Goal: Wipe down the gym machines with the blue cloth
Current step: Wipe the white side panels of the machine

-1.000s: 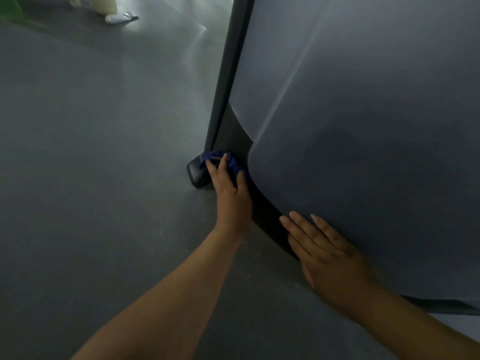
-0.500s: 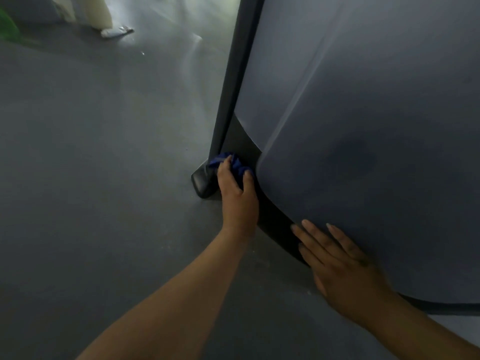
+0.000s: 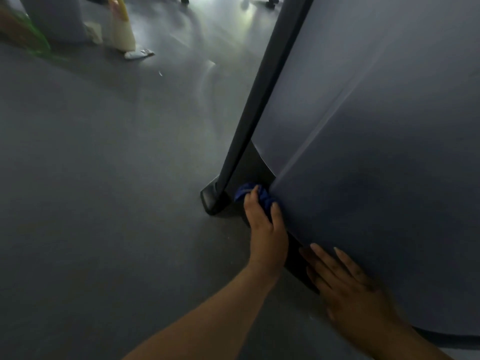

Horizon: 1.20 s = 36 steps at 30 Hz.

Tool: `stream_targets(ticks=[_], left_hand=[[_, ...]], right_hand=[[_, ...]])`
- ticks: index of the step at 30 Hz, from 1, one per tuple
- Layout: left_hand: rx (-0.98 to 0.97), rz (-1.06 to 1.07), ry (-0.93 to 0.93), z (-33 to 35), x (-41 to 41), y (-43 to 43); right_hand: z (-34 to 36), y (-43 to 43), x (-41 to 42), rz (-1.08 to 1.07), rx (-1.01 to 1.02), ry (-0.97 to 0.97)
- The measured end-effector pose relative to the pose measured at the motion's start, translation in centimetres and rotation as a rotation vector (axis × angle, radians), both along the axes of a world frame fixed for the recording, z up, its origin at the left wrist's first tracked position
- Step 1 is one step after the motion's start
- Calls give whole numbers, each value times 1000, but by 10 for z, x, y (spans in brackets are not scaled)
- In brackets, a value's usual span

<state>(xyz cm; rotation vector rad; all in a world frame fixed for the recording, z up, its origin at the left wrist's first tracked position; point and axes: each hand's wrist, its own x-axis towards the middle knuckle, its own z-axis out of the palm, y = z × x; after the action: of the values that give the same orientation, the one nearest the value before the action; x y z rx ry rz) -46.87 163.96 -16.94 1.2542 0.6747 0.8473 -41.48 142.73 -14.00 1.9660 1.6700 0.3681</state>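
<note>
Nearest, the right hand (image 3: 348, 289) lies flat with straight, slightly spread fingers on the grey panel (image 3: 376, 152) of the gym machine (image 3: 389, 87), at the panel's lower edge. Just beyond it, the left hand (image 3: 265, 227) grips the bunched blue cloth (image 3: 244, 192), fingers curled round it, pressing it to the black base (image 3: 255, 167) close to the corner foot (image 3: 211, 201). A black post (image 3: 259, 100) rises from that foot. Far across the floor (image 3: 104, 178), near its top left corner, stand a white shoe (image 3: 137, 53) and a blurred green object (image 3: 33, 37).
</note>
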Motion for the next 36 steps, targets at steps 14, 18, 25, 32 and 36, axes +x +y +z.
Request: stream_targets(ticks=[14,18,25,32,36], left_hand=[[-9,27,-30,22,14,18],[-58,88,74,16,44,81],[-132,78,119,-5,25,54],[-223,58,133,-39,51,112],[-276,85,135,-56,59,116]], right_hand=[[6,3,5,112,72,-43],[6,0,8,103,37,-72],[1,4,6,99,42,-95],[3,2,9,128,32,-155],[3,2,13,145,3,-208]])
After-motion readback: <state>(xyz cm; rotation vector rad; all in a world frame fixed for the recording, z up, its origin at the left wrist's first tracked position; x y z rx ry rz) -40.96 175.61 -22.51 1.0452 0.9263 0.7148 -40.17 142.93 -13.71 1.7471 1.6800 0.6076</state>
